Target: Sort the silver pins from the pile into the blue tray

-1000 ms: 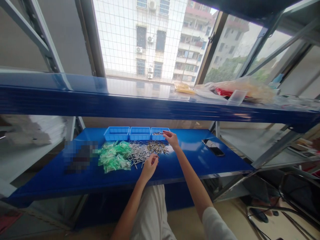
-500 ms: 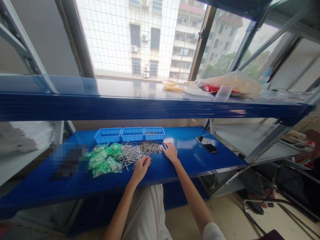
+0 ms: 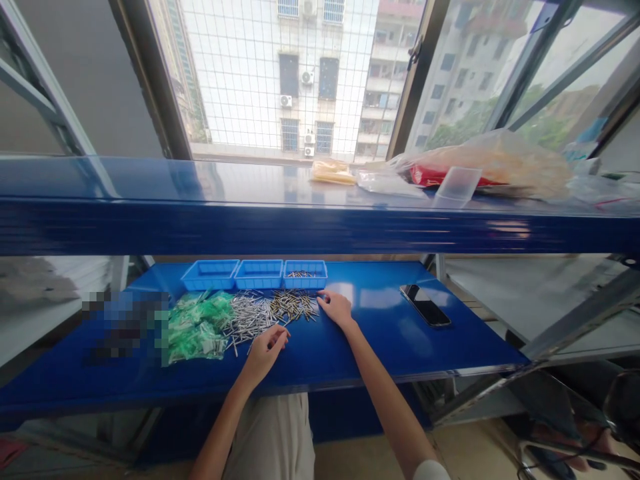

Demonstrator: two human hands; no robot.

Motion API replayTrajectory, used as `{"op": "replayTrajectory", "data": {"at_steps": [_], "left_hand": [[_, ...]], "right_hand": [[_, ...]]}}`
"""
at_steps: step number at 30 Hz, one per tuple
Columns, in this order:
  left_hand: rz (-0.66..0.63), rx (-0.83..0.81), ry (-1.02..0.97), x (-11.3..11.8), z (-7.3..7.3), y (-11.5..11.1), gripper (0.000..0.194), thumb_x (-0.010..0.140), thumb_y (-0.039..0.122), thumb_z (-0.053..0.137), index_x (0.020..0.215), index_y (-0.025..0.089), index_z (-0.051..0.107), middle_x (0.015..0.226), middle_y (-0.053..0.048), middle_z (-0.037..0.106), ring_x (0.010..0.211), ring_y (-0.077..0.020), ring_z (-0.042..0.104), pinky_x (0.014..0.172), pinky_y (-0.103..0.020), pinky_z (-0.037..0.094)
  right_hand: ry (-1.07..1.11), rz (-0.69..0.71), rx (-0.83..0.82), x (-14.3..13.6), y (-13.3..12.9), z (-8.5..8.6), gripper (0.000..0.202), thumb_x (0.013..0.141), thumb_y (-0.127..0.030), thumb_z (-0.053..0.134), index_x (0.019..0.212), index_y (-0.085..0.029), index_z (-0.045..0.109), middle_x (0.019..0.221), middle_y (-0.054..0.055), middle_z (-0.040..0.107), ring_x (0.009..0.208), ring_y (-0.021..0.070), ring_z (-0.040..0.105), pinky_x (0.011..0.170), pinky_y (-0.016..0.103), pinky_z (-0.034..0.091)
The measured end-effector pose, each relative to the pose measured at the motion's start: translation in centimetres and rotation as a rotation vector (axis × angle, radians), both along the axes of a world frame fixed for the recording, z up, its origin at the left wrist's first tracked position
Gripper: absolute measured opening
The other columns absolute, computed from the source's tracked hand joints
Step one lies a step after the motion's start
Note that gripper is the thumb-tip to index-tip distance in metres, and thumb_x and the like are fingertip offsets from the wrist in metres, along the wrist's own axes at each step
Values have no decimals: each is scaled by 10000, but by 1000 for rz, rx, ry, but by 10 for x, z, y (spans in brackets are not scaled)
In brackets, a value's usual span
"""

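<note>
My left hand (image 3: pixel 266 348) is closed, its fingers curled together just in front of the silver pieces (image 3: pixel 246 319); what it holds, if anything, is too small to make out. At the right edge of the bronze-coloured pieces (image 3: pixel 293 305) is my right hand (image 3: pixel 336 308), with thumb and forefinger bent toward each other; whether something lies between them cannot be seen. Green plastic packets (image 3: pixel 200 327) lie left of the silver pile. Behind the piles stand three blue trays in a row: the left (image 3: pixel 210 275), the middle (image 3: pixel 259 274), and the right one (image 3: pixel 305 275) holding some small pieces.
A phone (image 3: pixel 425 305) lies on the right part of the blue table (image 3: pixel 370 353). Above the table's back runs a blue shelf (image 3: pixel 250 227) bearing plastic bags (image 3: pixel 500 163) and a clear container (image 3: pixel 457 187). A blurred dark patch is at the left.
The camera view has shifted, so the shelf looks nearer. My left hand sits a little farther from the silver pile; my right hand remains beside the bronze-coloured pieces.
</note>
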State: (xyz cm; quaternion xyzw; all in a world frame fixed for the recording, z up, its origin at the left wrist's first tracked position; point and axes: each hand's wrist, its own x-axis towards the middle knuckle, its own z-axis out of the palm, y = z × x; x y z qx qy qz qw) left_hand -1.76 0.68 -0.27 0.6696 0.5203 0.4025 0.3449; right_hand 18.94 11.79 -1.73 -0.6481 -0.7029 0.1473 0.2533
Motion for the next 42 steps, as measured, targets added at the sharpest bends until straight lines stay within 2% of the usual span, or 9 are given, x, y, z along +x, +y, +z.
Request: {"op": "replayTrajectory", "data": {"at_steps": [7, 14, 18, 23, 27, 31, 35, 37, 42], "left_hand": [[32, -22, -16, -1, -1, 0, 246, 778, 399, 459, 776, 187, 584, 687, -11, 614, 609, -144, 583, 619, -253, 458], [43, -54, -31, 1, 5, -2, 259, 761, 416, 470, 763, 184, 584, 693, -20, 616, 604, -145, 576, 625, -262, 460], [88, -42, -113, 1, 7, -3, 256, 754, 409, 475, 762, 175, 578, 687, -16, 605, 607, -138, 570, 623, -257, 458], [100, -33, -198, 1, 7, -3, 281, 755, 393, 469, 891, 165, 562, 729, -13, 591, 587, -115, 546, 591, -237, 437], [114, -35, -212, 2, 5, -2, 317, 741, 385, 486, 955, 161, 555, 715, -8, 590, 560, -109, 536, 553, -226, 420], [134, -22, -164, 3, 4, -2, 297, 757, 411, 483, 872, 161, 594, 683, -12, 603, 519, -102, 504, 485, -209, 382], [128, -8, -74, 4, 1, -3, 378, 780, 434, 454, 560, 158, 590, 532, -7, 572, 503, -108, 510, 506, -210, 377], [114, -22, -55, 4, 1, -3, 435, 791, 441, 438, 487, 158, 565, 455, 0, 536, 471, -104, 501, 512, -211, 378], [202, -3, -98, 3, 1, -3, 374, 790, 462, 441, 695, 159, 638, 533, -2, 592, 481, -104, 495, 487, -204, 371]], "right_hand": [[34, -10, 43, -11, -5, -3, 178, 782, -346, 524, 864, -272, 664, 748, 2, 660, 735, 177, 591, 610, 258, 368], [70, -18, 55, -12, -6, -2, 188, 776, -374, 530, 833, -259, 669, 756, 16, 661, 726, 186, 595, 590, 260, 373], [123, -13, 141, -17, -15, 2, 229, 801, -406, 495, 849, -248, 652, 763, 14, 655, 720, 178, 592, 586, 254, 370], [209, 66, 245, -24, -26, 9, 271, 806, -452, 472, 818, -237, 637, 749, -5, 648, 618, 142, 573, 566, 241, 360], [293, -2, 316, -26, -30, 12, 345, 778, -511, 478, 752, -207, 640, 660, 9, 627, 539, 132, 540, 558, 241, 366], [354, -24, 337, -25, -31, 12, 377, 762, -528, 484, 731, -190, 649, 631, 23, 623, 516, 131, 526, 555, 241, 382], [384, 88, 305, -25, -31, 11, 362, 759, -510, 502, 724, -186, 658, 662, 23, 645, 509, 122, 524, 540, 236, 393], [388, 137, 291, -28, -32, 10, 344, 757, -495, 516, 705, -189, 664, 667, 17, 655, 503, 120, 522, 531, 237, 395], [535, 172, 241, -42, -41, 10, 343, 732, -492, 552, 677, -173, 669, 597, 19, 640, 452, 117, 509, 467, 232, 389]]}}
